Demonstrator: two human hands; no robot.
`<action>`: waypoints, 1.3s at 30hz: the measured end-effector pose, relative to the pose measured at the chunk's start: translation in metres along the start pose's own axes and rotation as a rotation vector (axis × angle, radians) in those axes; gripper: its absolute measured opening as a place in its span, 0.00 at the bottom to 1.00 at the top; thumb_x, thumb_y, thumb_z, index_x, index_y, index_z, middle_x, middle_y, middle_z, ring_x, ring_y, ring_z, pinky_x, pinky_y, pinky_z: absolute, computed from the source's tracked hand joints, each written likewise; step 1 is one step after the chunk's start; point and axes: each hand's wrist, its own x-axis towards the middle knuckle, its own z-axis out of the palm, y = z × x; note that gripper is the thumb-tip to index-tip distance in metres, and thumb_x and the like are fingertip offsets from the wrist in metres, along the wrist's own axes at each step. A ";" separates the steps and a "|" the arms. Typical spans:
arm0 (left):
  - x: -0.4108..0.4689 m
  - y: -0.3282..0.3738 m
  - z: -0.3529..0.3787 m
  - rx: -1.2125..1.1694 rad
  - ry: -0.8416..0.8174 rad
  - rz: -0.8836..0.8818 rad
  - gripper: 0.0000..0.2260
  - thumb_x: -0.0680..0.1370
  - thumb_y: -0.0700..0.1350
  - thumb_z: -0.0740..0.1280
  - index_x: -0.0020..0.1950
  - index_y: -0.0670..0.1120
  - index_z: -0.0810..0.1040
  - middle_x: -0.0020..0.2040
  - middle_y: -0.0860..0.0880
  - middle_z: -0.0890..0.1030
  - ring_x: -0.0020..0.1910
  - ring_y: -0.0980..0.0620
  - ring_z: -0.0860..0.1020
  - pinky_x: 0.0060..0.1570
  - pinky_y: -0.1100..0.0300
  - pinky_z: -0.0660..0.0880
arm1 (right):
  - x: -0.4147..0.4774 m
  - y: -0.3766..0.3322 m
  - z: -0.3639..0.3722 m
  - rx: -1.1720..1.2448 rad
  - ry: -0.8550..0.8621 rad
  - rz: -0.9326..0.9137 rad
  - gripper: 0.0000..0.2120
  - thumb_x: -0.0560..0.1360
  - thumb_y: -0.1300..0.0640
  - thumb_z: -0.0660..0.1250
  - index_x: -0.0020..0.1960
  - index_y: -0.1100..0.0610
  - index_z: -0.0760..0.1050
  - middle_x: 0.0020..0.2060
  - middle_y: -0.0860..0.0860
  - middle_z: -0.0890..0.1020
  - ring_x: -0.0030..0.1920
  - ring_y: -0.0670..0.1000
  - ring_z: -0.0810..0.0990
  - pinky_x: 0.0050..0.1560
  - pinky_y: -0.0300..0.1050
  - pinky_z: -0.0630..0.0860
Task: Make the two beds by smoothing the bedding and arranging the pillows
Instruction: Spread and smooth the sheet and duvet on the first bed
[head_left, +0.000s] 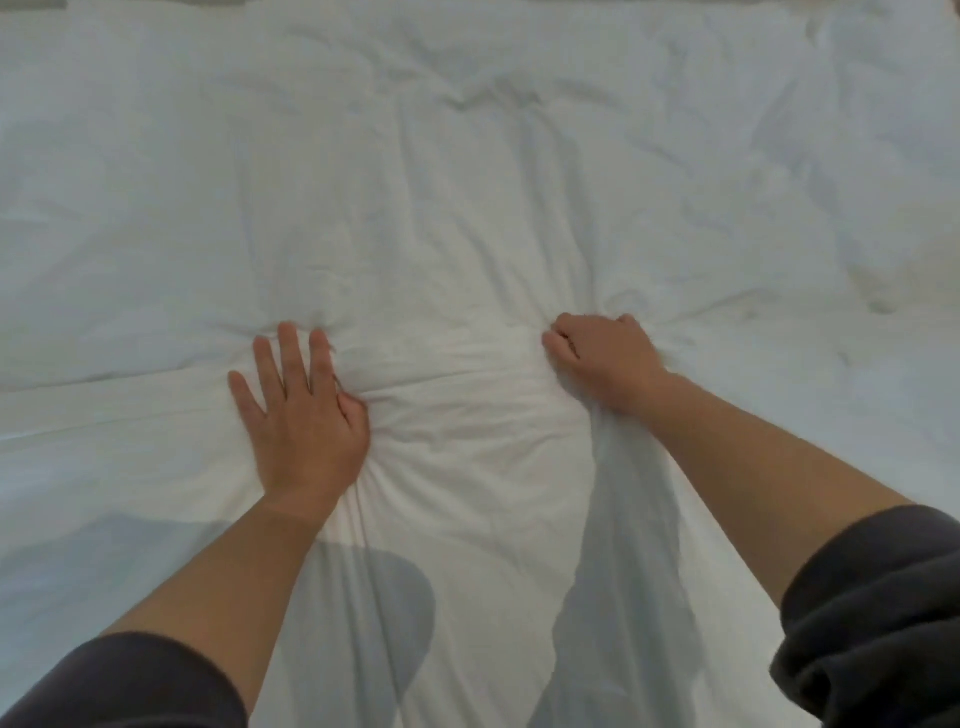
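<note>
Partly done: duvet (467, 182) wrinkled; right hand (602, 364) fists it, left hand (301, 415) alongside pinches a fold; pillows not visible.

Both arms reach forward, forearms bare, with dark sleeves pushed up toward the elbows. The left hand (298, 410) lies palm down, three outer fingers straight and spread, while its index finger and thumb curl in to pinch a fold of the white duvet (467, 208). The right hand (602, 358) is balled into a fist, knuckles up, clutching a bunch of the same duvet.
</note>
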 end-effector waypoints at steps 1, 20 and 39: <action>-0.001 0.001 0.000 0.001 -0.013 0.004 0.30 0.76 0.50 0.50 0.79 0.44 0.57 0.79 0.42 0.54 0.78 0.41 0.51 0.73 0.37 0.44 | -0.006 0.012 -0.011 -0.036 -0.094 0.027 0.17 0.81 0.43 0.49 0.47 0.51 0.72 0.44 0.51 0.79 0.48 0.56 0.77 0.54 0.51 0.63; 0.001 0.172 -0.033 0.047 0.129 -0.144 0.12 0.80 0.42 0.56 0.60 0.40 0.71 0.59 0.38 0.74 0.61 0.38 0.70 0.67 0.37 0.57 | -0.014 0.148 -0.034 -0.088 0.357 -0.065 0.15 0.81 0.46 0.56 0.56 0.57 0.71 0.52 0.56 0.76 0.54 0.60 0.75 0.50 0.53 0.64; -0.052 0.394 0.043 0.131 -0.004 0.390 0.29 0.79 0.59 0.45 0.77 0.48 0.64 0.77 0.44 0.61 0.76 0.43 0.59 0.70 0.33 0.46 | -0.076 0.463 -0.043 -0.214 0.105 0.141 0.22 0.81 0.55 0.52 0.74 0.46 0.64 0.71 0.49 0.69 0.71 0.52 0.67 0.75 0.64 0.41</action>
